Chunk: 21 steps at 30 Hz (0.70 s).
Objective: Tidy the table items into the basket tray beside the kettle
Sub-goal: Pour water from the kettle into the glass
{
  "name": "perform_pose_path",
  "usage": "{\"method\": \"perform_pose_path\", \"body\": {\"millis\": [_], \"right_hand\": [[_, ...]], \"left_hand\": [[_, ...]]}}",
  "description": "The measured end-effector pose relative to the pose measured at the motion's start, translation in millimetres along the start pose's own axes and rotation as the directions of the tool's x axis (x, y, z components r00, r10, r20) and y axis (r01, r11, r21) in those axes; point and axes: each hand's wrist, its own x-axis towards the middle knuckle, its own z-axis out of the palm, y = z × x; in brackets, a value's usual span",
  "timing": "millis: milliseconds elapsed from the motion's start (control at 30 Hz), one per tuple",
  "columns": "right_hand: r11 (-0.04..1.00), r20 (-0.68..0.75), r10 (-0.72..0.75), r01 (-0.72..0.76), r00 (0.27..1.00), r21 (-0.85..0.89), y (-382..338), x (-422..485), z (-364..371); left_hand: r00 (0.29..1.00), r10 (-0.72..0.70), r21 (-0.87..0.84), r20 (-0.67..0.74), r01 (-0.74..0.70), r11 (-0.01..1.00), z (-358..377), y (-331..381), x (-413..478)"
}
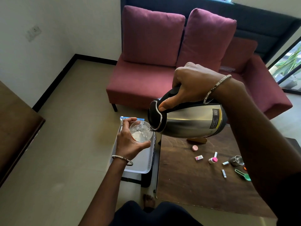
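A maroon sofa (187, 66) with two loose back cushions (151, 35) stands against a dark panel (244, 17), daylight entering through a window (290, 66) to its right. Beige floor (68, 128) spreads in front of the sofa and left to a white wall (48, 22) edged with black skirting (55, 80). A dark wooden table (195, 185) sits before the sofa.

You hold the kettle (187, 118) tilted above the desk's (187, 181) far left corner, its spout touching the glass (141, 131), which hangs over the basket tray (143, 162) left of the desk. Along the desk's right side lie a bottle (212, 160), a steel cup (237, 160) and a scoop (242, 174). The sofa (140, 79) stands behind.
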Motion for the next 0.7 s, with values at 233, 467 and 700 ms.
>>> {"method": "perform_pose_path", "body": {"millis": [233,467,700], "right_hand": [[1.000,-0.034,-0.001,0.001,0.999,0.024,11.8,0.3,4.5],[0.956,-0.118,0.011,0.024,0.993,0.291,41.5,-10.0,40.1],[0.829,-0.219,0.197,-0.043,0.956,0.558,56.4,-9.1,110.1]], "left_hand": [[1.000,0.008,-0.010,-0.024,-0.009,1.000,-4.0,-0.3,-1.1],[0.999,-0.029,-0.051,-0.038,0.027,0.998,-15.8,-10.3,-2.0],[0.994,-0.081,-0.004,-0.072,0.081,0.997,-32.5,-33.3,-5.2]]}}
